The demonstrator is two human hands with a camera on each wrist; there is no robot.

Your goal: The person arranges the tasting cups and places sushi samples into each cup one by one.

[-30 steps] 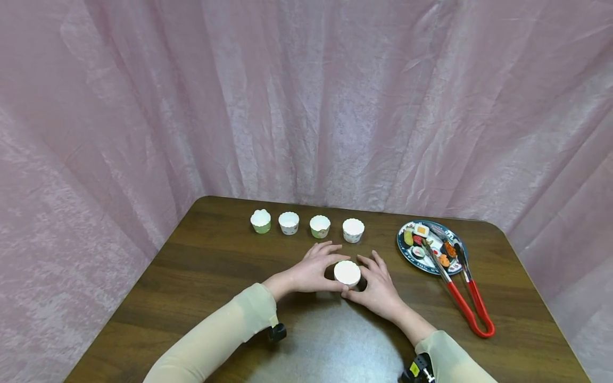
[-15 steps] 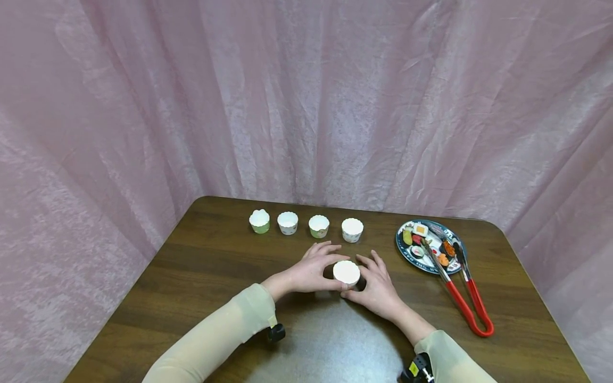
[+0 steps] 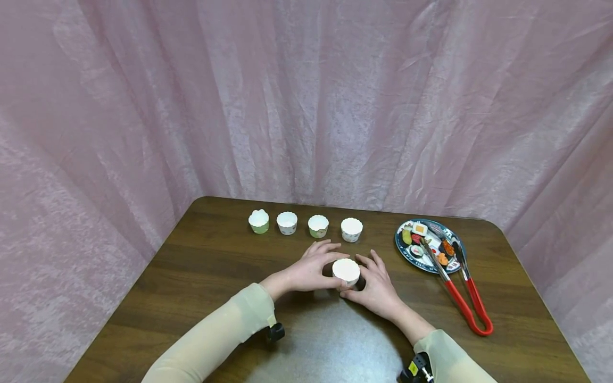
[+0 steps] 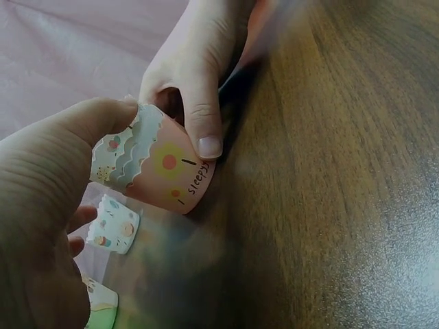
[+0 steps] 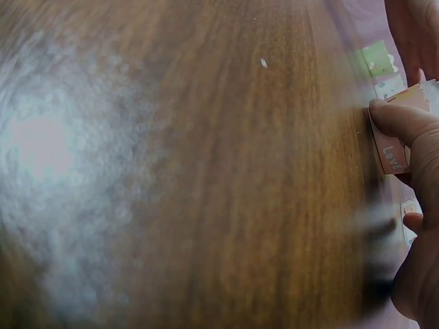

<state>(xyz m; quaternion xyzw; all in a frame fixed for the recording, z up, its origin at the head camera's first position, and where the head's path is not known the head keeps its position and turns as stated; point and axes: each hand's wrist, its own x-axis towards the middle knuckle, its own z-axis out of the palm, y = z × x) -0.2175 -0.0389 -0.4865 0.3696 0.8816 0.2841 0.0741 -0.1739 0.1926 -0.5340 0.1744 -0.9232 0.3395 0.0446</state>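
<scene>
A small stack of nested paper baking cups (image 3: 346, 272) stands between both hands near the middle of the table. In the left wrist view the outer cup (image 4: 169, 168) is pink with a yellow flower and lettering; patterned white rims show above it. My left hand (image 3: 311, 270) grips the stack from the left, its thumb at the upper rims. From the right, my right hand (image 3: 378, 290) holds the lower part, thumb against the pink side. In the right wrist view, lettering marks the pink cup (image 5: 392, 154) beside the right thumb. The fingers behind the stack are partly hidden.
Behind the hands runs a row of paper cups: green (image 3: 259, 221), white (image 3: 287, 223), green-and-white (image 3: 318, 226) and white patterned (image 3: 351, 230). At right, a blue-rimmed plate (image 3: 401, 250) bears sushi pieces. Red-handled tongs (image 3: 462, 302) lie across it. A pink curtain (image 3: 306, 106) hangs behind.
Both hands keep their hold on the cup stack, with hardly any movement. The whole head view has shifted very slightly.
</scene>
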